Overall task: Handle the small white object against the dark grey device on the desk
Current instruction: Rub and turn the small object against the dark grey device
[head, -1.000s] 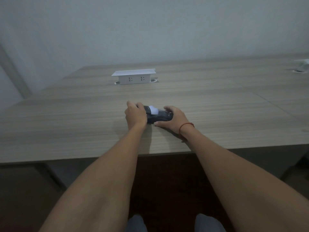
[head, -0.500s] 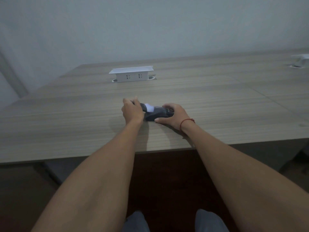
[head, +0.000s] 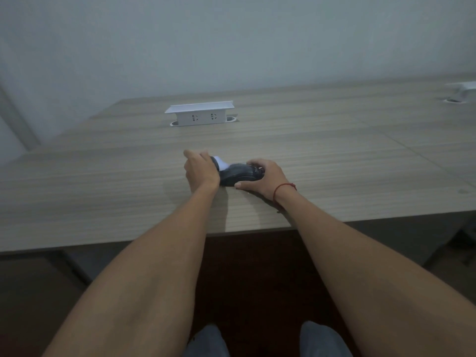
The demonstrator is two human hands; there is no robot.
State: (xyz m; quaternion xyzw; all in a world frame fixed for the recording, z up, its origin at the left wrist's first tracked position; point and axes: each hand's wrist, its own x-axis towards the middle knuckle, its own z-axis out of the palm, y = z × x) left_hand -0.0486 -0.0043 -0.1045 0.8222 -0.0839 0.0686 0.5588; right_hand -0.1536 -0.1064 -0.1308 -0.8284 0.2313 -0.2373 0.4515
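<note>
A dark grey device (head: 240, 174), rounded like a mouse, lies on the wooden desk (head: 103, 191) near its front edge. My right hand (head: 265, 177), with a red string at the wrist, grips the device's right end. A small white object (head: 222, 162) rests against the device's upper left part. My left hand (head: 201, 171) is closed around that white object, and the fingers hide most of it.
A white raised socket box (head: 199, 115) stands on the desk behind the hands. Another white fitting (head: 462, 93) sits at the far right edge. A seam between desk panels runs diagonally on the right. My knees show below the desk edge.
The white object has shifted a little toward the left end of the device under my left hand. The view has tilted down slightly; both hands keep their hold.
</note>
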